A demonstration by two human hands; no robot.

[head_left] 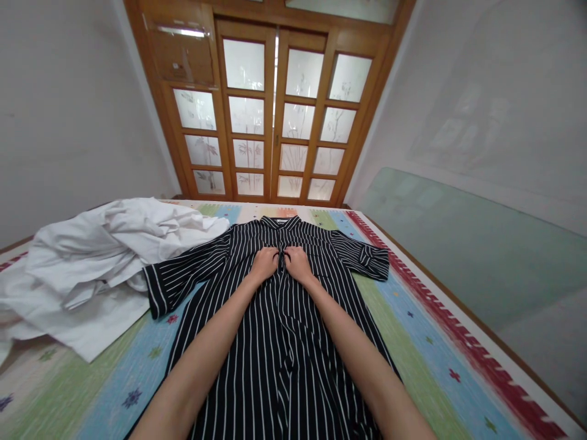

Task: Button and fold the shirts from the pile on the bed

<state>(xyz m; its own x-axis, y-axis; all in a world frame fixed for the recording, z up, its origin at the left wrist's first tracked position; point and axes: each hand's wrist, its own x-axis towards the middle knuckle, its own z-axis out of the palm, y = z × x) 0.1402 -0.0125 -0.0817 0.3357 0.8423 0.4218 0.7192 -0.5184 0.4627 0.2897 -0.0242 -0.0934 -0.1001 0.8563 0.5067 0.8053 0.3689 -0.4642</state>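
We have the striped shirt (pixel 257 348) spread front-up on the bed (pixel 413 342), collar (pixel 279 223) far. Our left hand (pixel 265 264) and right hand (pixel 298 264) meet at its placket (pixel 281 290), fingers curled; we cannot tell whether they grip. White cloth (pixel 114 238) lies crumpled left, wooden doors (pixel 271 91) beyond.

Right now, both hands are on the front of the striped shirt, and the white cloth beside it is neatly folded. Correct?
Not quite: the head view shows the white cloth in a crumpled heap. The left hand and right hand are on the front of the striped shirt.
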